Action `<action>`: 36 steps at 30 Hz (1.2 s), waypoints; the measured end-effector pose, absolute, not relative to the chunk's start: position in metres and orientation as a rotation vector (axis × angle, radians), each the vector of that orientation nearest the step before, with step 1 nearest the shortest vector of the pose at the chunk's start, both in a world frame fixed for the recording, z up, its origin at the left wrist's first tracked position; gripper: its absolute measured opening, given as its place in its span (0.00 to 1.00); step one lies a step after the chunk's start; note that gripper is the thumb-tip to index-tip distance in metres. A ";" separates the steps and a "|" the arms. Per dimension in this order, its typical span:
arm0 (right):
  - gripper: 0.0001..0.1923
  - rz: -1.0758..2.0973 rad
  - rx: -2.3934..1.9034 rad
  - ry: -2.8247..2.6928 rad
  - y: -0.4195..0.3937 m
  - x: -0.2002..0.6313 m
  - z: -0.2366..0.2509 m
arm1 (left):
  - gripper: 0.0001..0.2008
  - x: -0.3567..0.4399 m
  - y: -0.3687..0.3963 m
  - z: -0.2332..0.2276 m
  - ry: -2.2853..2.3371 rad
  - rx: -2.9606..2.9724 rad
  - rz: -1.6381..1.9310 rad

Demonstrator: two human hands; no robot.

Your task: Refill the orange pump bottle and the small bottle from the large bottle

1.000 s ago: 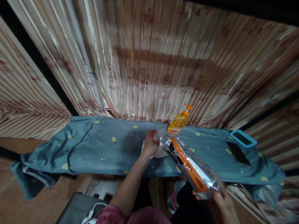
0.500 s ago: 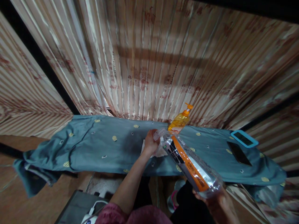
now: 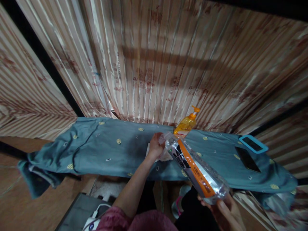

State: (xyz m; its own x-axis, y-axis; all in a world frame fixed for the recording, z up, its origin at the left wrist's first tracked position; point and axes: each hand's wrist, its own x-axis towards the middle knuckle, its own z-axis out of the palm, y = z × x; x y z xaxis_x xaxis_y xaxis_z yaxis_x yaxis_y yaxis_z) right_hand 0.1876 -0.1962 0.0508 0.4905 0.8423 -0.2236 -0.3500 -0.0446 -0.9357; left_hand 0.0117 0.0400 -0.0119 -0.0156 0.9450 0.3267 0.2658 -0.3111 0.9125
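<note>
Bottle held tilted over cloth-covered surface.
Right hand point(image 3: 225, 210) gripping base of clear bottle point(image 3: 196, 170); left hand point(image 3: 156, 146) closed on its cap end, above white paper point(image 3: 166, 156); orange pump bottle point(image 3: 186, 123) just behind, phones point(image 3: 247, 158) well right on cloth point(image 3: 101, 150).

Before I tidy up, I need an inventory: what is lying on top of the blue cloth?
An orange pump bottle, two dark phones, and white paper partly hidden by the left hand and the tilted plastic bottle.

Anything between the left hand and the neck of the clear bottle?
Nothing visible. The left hand is already at the neck of the clear bottle, which the right hand holds tilted by its base.
</note>
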 end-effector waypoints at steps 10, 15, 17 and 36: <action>0.31 1.023 -1.274 -0.533 -0.195 0.189 0.052 | 0.16 0.012 0.040 -0.012 1.280 1.626 1.345; 0.28 1.021 -1.277 -0.557 -0.195 0.190 0.051 | 0.17 0.012 0.040 -0.014 1.264 1.598 1.356; 0.28 1.015 -1.278 -0.557 -0.195 0.190 0.051 | 0.17 0.012 0.040 -0.014 1.266 1.598 1.354; 0.34 1.010 -1.309 -0.544 -0.195 0.191 0.050 | 0.16 0.012 0.040 -0.013 1.265 1.626 1.354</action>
State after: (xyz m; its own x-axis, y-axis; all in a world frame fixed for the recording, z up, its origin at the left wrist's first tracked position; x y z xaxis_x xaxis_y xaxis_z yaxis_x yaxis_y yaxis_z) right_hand 0.1910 -0.1950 0.0496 0.4921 0.8469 -0.2016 -0.2970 -0.0544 -0.9533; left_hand 0.0119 0.0404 -0.0132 -0.0058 0.9461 0.3238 0.2585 -0.3114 0.9144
